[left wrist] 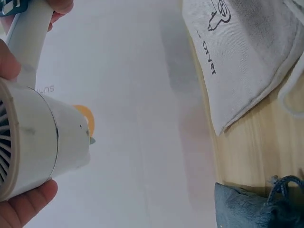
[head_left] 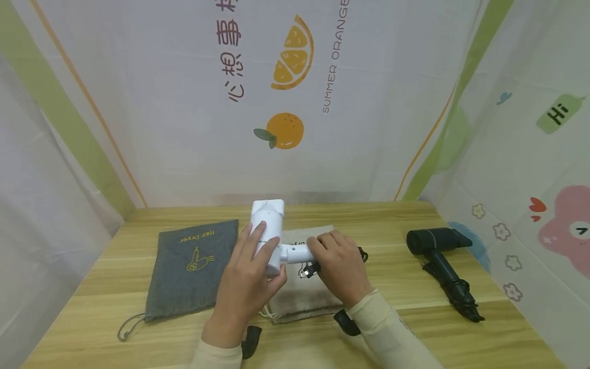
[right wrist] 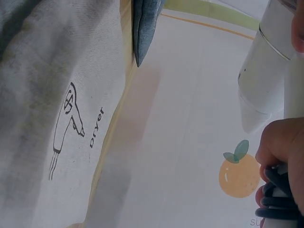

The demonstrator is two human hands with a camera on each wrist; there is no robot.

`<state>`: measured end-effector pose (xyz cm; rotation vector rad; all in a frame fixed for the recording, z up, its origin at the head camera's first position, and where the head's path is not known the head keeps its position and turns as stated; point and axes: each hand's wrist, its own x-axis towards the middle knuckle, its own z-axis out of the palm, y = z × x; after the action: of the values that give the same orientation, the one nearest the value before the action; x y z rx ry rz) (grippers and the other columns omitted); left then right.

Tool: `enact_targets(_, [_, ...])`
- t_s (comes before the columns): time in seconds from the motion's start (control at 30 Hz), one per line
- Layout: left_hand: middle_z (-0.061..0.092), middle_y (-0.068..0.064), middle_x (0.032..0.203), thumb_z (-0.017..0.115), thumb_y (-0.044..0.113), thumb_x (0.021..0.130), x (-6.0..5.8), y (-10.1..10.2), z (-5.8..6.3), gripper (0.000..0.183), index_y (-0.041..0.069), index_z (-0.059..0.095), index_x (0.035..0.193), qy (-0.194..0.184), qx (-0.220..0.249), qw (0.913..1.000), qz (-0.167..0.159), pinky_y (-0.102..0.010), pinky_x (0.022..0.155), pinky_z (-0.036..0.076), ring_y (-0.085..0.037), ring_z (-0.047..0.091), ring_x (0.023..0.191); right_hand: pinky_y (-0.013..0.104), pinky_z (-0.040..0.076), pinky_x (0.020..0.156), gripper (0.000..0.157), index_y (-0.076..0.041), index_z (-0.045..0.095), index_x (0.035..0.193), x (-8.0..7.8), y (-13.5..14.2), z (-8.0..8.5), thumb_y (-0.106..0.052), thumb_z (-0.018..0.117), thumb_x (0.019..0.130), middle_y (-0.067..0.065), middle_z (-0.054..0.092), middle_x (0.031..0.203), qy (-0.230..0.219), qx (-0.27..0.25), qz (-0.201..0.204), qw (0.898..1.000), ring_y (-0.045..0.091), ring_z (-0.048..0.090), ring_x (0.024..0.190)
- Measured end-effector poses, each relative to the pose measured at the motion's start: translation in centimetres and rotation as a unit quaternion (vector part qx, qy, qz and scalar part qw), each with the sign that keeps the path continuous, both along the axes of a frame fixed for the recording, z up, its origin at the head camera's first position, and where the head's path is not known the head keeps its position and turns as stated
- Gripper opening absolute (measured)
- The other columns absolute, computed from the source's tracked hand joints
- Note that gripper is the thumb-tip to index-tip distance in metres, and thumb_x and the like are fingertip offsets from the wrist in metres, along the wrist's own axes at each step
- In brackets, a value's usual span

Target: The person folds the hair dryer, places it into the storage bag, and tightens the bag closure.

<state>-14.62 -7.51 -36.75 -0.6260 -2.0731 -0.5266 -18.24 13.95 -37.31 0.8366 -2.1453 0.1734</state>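
A white hair dryer [head_left: 272,220] is held up over the table between both hands. My left hand [head_left: 246,269] grips its barrel near the round rear end, fingers spread over the top and thumb beneath. The left wrist view shows the slotted rear grille [left wrist: 4,142] of that end. My right hand [head_left: 341,264] wraps around the handle [head_left: 298,253], together with a dark cord [right wrist: 278,202] coiled about it. The metal-pronged plug [head_left: 310,270] sticks out below the right fingers. Under the dryer lies a light beige drawstring bag [head_left: 304,297] with a printed dryer drawing.
A dark grey drawstring bag [head_left: 184,277] marked "Hair Dryer" lies on the left of the wooden table [head_left: 138,348]. On the right rests a black hair dryer [head_left: 438,251] with its cord bundled around the handle. A printed curtain [head_left: 193,128] hangs behind the table.
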Motion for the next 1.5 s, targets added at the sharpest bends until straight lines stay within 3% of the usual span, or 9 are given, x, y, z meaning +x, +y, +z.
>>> enact_targets(0.53, [0.057, -0.027, 0.131, 0.078, 0.017, 0.07, -0.2, 0.0, -0.3, 0.047, 0.001, 0.068, 0.113, -0.005, 0.009, 0.9999, -0.011, -0.057, 0.096, 0.049, -0.052, 0.049, 0.124, 0.037, 0.052, 0.06, 0.03, -0.011, 0.062, 0.094, -0.4, 0.0, 0.1, 0.001, 0.079, 0.072, 0.004, 0.068, 0.087, 0.014, 0.012, 0.006, 1.0, 0.024, 0.065, 0.081])
enact_targets(1.03, [0.057, -0.027, 0.132, 0.077, 0.019, 0.072, -0.3, 0.1, -0.4, 0.046, 0.001, 0.067, 0.114, -0.006, 0.002, 1.0, -0.006, -0.055, 0.098, 0.047, -0.051, 0.048, 0.126, 0.034, 0.051, 0.057, 0.031, -0.011, 0.061, 0.092, -1.1, 0.5, 0.4, 0.002, 0.077, 0.069, 0.003, 0.066, 0.083, 0.019, 0.029, 0.023, 0.999, 0.023, 0.063, 0.079])
enact_targets(1.5, [0.057, -0.026, 0.132, 0.077, 0.019, 0.071, -0.2, -0.2, -0.1, 0.045, 0.002, 0.068, 0.112, -0.001, 0.007, 0.9999, -0.008, -0.057, 0.097, 0.048, -0.052, 0.049, 0.124, 0.035, 0.055, 0.063, 0.031, -0.012, 0.06, 0.091, -1.0, 0.4, 0.9, 0.002, 0.077, 0.069, 0.002, 0.067, 0.085, 0.022, 0.036, 0.028, 0.999, 0.022, 0.065, 0.08])
